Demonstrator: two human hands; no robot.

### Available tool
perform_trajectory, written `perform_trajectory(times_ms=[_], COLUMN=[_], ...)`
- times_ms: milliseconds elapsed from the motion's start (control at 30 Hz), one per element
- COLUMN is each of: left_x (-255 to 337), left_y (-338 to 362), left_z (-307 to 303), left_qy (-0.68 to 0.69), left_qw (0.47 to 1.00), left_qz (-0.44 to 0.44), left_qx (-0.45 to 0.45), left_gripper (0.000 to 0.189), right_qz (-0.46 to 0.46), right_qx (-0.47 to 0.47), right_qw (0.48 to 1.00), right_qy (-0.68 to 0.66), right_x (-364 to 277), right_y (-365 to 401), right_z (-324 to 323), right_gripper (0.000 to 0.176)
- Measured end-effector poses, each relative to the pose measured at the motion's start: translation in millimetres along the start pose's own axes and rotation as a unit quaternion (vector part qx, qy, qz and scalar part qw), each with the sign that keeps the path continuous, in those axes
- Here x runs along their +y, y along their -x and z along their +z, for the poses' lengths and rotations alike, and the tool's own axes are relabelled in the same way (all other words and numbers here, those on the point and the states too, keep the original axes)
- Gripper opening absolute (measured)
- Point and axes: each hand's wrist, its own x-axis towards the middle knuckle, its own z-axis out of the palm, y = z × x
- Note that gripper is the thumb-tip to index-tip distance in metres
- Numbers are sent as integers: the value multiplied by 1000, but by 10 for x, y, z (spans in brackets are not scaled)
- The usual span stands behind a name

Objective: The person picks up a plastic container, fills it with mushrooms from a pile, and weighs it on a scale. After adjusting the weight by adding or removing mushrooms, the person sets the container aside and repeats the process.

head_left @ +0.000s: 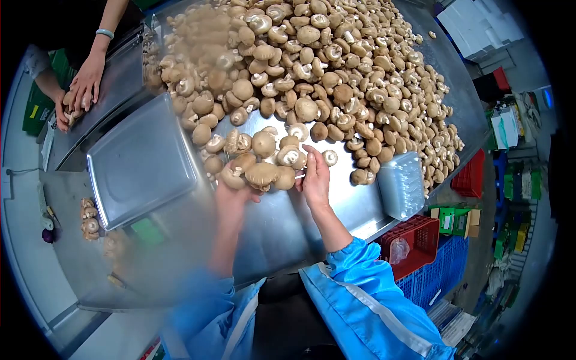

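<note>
- Two bare hands in blue sleeves [378, 294] reach over a shiny metal table [264, 225], seen from above.
- The left hand [235, 195], blurred, is curled under the left side of a cluster of brown mushrooms [262, 174], its grip closed around the lower ones.
- The right hand [316, 177] is at the right side of the same cluster, fingers against it; a thin white edge shows beside the thumb, and I cannot tell how far this grip is closed.
- The cluster is between the hands, at the near edge of a large mushroom pile [360, 90] that spreads across the far part of the table.
- One loose mushroom [329, 158] lies just right of the right hand.
- To the right, a stack of clear trays [401, 186] stands near the pile; to the left is a big translucent container [141, 162].
- At upper left, another person's hands [87, 78] touch a few mushrooms.
- Below the table's right edge are a red crate [420, 243] and a blue crate [441, 270].
</note>
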Motion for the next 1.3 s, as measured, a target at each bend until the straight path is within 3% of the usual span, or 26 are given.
perform_trajectory(times_ms=[200,400,500,533,633,800,900,1067,1233,1300], left_x=[430,936,1086,1137,1306,1460,1495,1527,1403,1309], left_y=[234,380,444,463,486,460,437,479,523,516], left_z=[-283,-834,-1224,-1347,-1662,-2091,-2288,-2344,-2364,-2362], left_qy=[-63,-146,-147,-147,-172,-206,-225,-202,-190,-141], left_qw=[998,988,986,985,978,965,965,969,975,983], left_qz=[3,21,22,23,7,-20,-20,-64,32,68], left_qx=[-2,46,75,84,118,163,135,130,107,92], left_gripper=[70,73,68,66,61,54,57,66,72,73], right_qz=[-15,-67,-186,-172,-296,-335,-342,-314,-497,-506], right_qx=[-26,-79,-76,-107,-100,-106,-103,-80,-171,-246], right_qw=[999,992,974,971,926,904,892,914,808,770], right_qy=[-18,68,102,125,211,243,275,244,267,302], right_x=[-117,-157,26,-37,104,169,210,146,-273,-344], right_y=[252,524,538,572,516,520,540,672,926,1010], right_z=[206,810,1186,1271,1616,1983,2030,2047,2152,2261], right_gripper=[37,39,37,34,32,31,33,48,59,56])
